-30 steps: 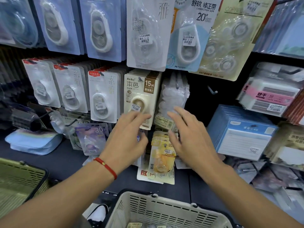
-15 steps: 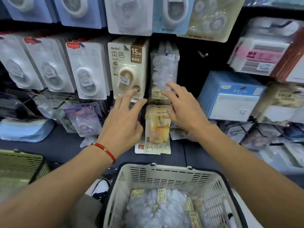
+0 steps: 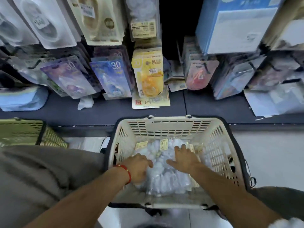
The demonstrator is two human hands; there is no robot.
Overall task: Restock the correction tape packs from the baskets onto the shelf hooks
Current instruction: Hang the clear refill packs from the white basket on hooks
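Both hands have dropped from the hanging packs on the shelf into the cream basket (image 3: pixel 164 129), and the view has tipped down with them, so the upper rows are now out of sight. Left hand (image 3: pixel 139 168), with a red cord (image 3: pixel 126 171) round the wrist, lies on the near-left side of the heap of clear correction tape packs (image 3: pixel 164 176); its fingers curl down into the packs, though whether they actually grip one I cannot tell. Right hand (image 3: pixel 184 159) lies flat on top of the heap, fingers straight and spread, thumb pointing left, pressing on the plastic. The packs fill the basket's bottom, with a few yellowish label cards showing at the far edge of the pile. Beyond the basket runs the dark shelf ledge (image 3: pixel 98 112), where a yellow pack (image 3: pixel 148 74) hangs in the bottom row above another card lying flat on the ledge. To its left hang a blue pack (image 3: pixel 111 76) and a purple pack (image 3: pixel 69 76), both marked 30. A green basket (image 3: pixel 21 132) sits at the left, beside the person's grey clothing. A blue box (image 3: pixel 233 25) shows at upper right.
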